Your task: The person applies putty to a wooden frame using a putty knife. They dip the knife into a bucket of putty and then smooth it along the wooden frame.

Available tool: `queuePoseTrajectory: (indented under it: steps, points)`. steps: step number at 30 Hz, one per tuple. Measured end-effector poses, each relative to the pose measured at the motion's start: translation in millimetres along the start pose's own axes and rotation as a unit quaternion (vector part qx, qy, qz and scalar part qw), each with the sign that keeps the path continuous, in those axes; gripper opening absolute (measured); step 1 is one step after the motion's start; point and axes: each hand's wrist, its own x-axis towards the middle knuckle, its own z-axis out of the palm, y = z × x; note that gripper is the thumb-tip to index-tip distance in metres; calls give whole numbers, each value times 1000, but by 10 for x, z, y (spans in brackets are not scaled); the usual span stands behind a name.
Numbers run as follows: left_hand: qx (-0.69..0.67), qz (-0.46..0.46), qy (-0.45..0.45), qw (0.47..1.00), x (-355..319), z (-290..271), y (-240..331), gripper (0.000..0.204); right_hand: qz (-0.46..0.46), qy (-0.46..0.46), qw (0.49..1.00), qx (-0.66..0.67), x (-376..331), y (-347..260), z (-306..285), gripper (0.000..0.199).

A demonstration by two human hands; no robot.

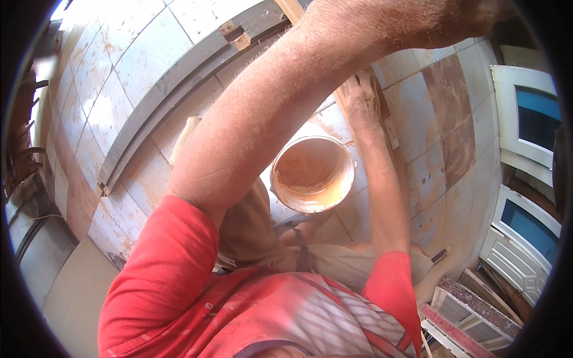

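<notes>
My left arm crosses the upper view from lower left to upper right. At the dark rim, my left hand (486,17) is barely visible, and its fingers are hidden. Beneath that forearm, my right hand (362,102) lies back-up on a long wooden board (343,106), its fingers bent over it. A strip of the board also shows beyond my left forearm. Between my arms stands a white bucket (313,173), smeared inside with wet orange-brown material.
A long grey metal bar (161,98) lies across stained floor tiles (149,56) on the left. White panelled doors or frames with blue panes (528,224) stand at the right, above stacked wooden frames (471,313). A small perforated metal plate (391,132) sits beside my right forearm.
</notes>
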Motion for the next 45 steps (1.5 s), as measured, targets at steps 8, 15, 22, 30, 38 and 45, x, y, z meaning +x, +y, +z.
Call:
queuePoseTrajectory:
  steps: [8, 15, 22, 30, 38, 45]
  points:
    - [6, 4, -4, 1000, 68, 15, 26, 75, 57, -214, 974, -48, 312, -120, -516, 26]
    - [4, 15, 2, 1000, 109, 37, 35, 77, 24, -83, 996, 12, 179, 110, -422, 25]
    - [3, 18, 2, 1000, 85, 48, 13, 79, 17, -22, 1000, 0, 134, 244, -144, 29]
    - [10, 16, 6, 1000, 61, 55, -23, 81, 40, -118, 992, -33, 250, 195, -99, 29]
    - [22, 15, 14, 1000, 57, -5, -5, 84, 40, -240, 970, -25, 584, 276, -518, 25]
    - [23, 18, 28, 999, 53, 20, -9, 86, 16, -62, 997, 43, 225, 308, -386, 26]
